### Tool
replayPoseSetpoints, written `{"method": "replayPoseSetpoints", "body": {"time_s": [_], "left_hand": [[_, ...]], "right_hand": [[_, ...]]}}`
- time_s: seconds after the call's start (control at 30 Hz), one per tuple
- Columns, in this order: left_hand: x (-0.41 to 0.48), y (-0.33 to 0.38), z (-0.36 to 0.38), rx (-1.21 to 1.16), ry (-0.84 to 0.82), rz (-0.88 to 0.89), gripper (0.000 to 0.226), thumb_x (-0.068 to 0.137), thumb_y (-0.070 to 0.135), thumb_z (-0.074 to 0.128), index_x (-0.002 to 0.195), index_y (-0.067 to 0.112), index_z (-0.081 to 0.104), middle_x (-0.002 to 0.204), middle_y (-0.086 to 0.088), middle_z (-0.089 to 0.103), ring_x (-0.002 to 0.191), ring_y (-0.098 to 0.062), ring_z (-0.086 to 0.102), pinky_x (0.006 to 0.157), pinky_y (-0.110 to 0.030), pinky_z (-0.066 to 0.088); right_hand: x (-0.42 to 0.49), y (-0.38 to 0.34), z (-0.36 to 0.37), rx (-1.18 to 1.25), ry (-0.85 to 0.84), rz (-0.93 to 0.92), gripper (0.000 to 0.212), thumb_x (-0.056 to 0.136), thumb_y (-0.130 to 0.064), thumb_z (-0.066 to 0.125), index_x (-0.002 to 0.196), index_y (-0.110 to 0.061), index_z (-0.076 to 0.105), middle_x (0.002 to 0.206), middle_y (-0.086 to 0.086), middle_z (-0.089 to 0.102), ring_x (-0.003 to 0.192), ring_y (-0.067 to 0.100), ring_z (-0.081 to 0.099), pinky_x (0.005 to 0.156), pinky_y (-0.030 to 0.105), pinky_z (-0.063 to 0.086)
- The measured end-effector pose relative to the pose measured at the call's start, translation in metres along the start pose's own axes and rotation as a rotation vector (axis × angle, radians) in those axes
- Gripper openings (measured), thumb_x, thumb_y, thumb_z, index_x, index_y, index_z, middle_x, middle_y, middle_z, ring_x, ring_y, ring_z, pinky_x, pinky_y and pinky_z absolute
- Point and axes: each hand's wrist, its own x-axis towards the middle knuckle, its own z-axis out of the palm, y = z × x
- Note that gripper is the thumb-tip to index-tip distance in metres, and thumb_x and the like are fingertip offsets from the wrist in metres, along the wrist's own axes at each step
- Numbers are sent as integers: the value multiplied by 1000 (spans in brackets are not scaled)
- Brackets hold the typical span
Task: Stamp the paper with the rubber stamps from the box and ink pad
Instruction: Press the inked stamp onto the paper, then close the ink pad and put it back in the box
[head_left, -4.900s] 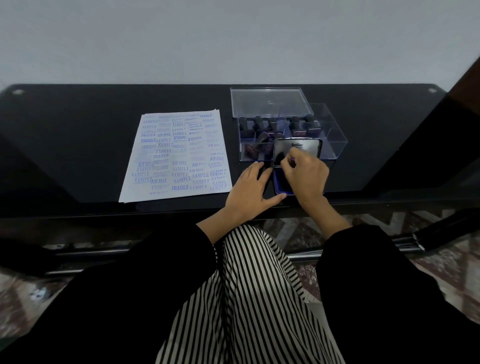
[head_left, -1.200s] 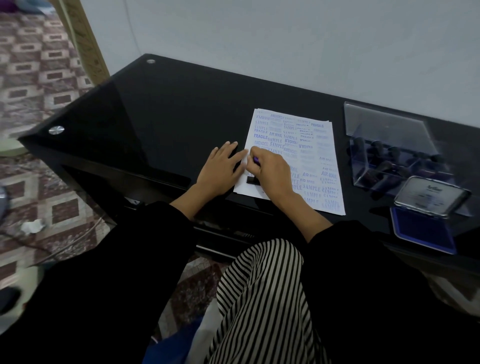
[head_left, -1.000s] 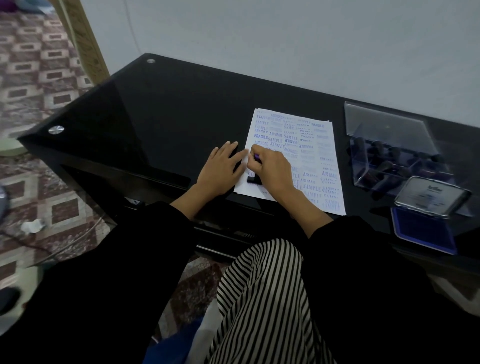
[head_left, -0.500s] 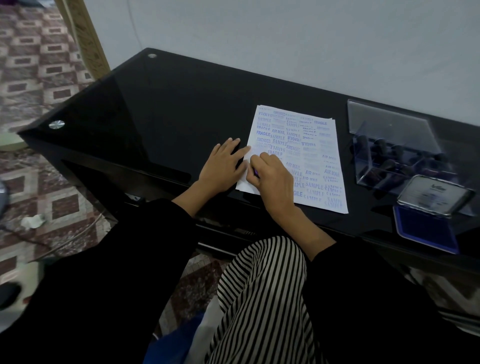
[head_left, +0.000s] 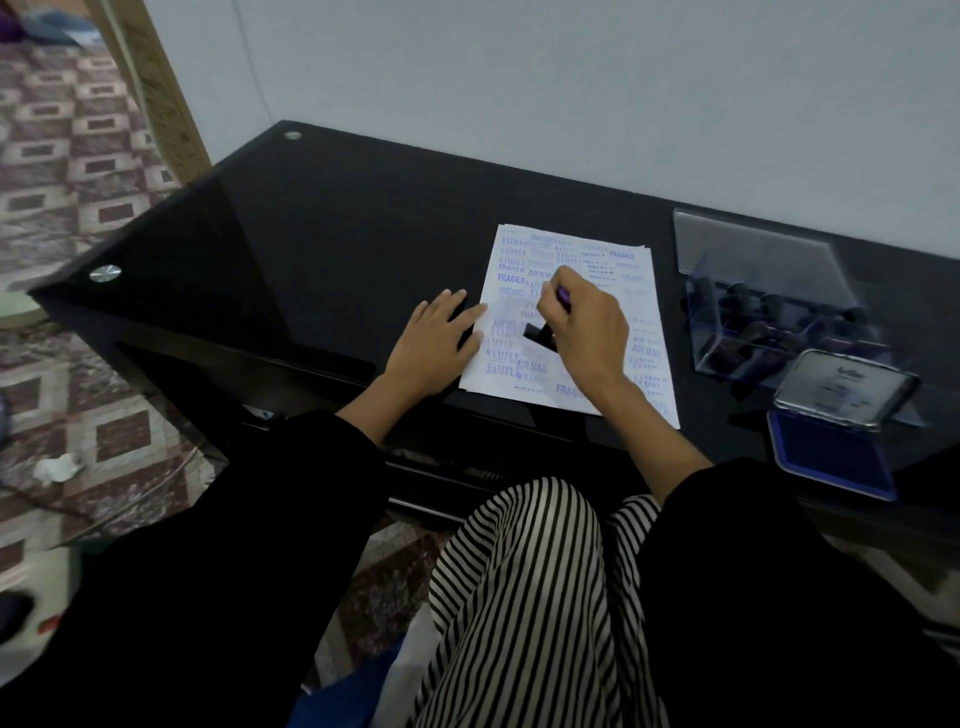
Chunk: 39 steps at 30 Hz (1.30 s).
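A white paper (head_left: 628, 291) covered with blue stamped words lies on the black glass table (head_left: 322, 249). My right hand (head_left: 587, 327) is shut on a rubber stamp (head_left: 540, 334) with a purple handle; its dark base hovers over the paper's left middle, tilted. My left hand (head_left: 436, 343) rests flat at the paper's left edge, fingertips on the sheet. To the right stands a clear plastic box (head_left: 769, 317) holding several dark stamps. In front of the box is the open ink pad (head_left: 831, 452), blue pad showing, lid propped up.
The table's near edge runs just below the paper. A wall stands behind the table. Patterned floor tiles (head_left: 78, 218) and a door frame are to the left. My striped trousers and black sleeves fill the foreground.
My right hand has moved with the stamp from the paper's lower left corner up and to the right. The stamp base now shows, tilted. My left hand stays at the paper's edge.
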Motion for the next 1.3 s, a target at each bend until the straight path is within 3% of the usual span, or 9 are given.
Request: {"method": "replayPoseSetpoints", "body": {"time_s": [0.37,0.57,0.67,0.9,0.97,1.03,1.17,1.23,1.3], "left_hand": [[1,2,-3,11,-37,4,45,100,29,32,144,18,31,155,-8,21,146,-23,10,119,-40,8],[6,22,-7,37,31,-19,41,95,15,40,135,8,42,148,-15,33,141,-26,25,116,-41,19],[5,46,-4,19,75,66,41,92,10,43,132,6,46,144,-15,39,136,-26,34,114,-41,23],[21,131,-1,-107,-5,286,41,94,12,43,135,10,43,144,-8,40,135,-22,34,114,-32,24],[30,153,2,-128,-4,328,40,95,13,43,135,10,43,143,-7,42,133,-21,37,111,-29,26],[38,172,4,-160,4,358,40,95,13,42,135,9,42,141,-6,43,131,-20,38,108,-27,28],[53,194,10,-220,5,342,43,96,14,41,139,9,36,144,-6,40,133,-19,36,106,-25,29],[59,200,14,-230,-8,339,46,97,17,41,141,9,33,146,-6,37,134,-19,35,106,-25,29],[64,202,18,-232,-35,349,49,97,24,44,142,9,30,146,-5,35,134,-18,34,106,-26,29]], "right_hand": [[-19,26,-14,-39,-70,28,29,93,-18,46,67,-11,36,57,4,37,55,14,29,48,27,19],[-29,49,-43,-101,-39,62,29,96,-23,44,71,-7,41,60,8,46,55,17,39,47,26,24],[-32,60,-63,-100,-23,73,21,96,-23,45,81,-8,47,68,10,56,59,18,48,47,24,28],[-5,79,-124,-40,38,153,17,94,-26,47,90,-13,38,77,8,55,67,27,56,56,29,37],[10,86,-142,-29,23,206,14,93,-24,45,91,-13,36,76,6,51,67,24,51,64,31,37],[28,93,-157,-15,-47,246,12,94,-20,42,91,-12,34,72,1,42,61,15,41,61,32,34],[60,109,-174,16,-219,296,25,89,-1,44,65,-10,41,61,5,35,54,15,32,51,28,30],[68,119,-174,-48,-321,356,13,90,1,48,86,10,56,77,19,50,67,21,43,56,27,40],[71,125,-171,-16,-375,386,21,93,-3,50,107,13,53,91,22,52,77,25,48,53,20,47]]}}
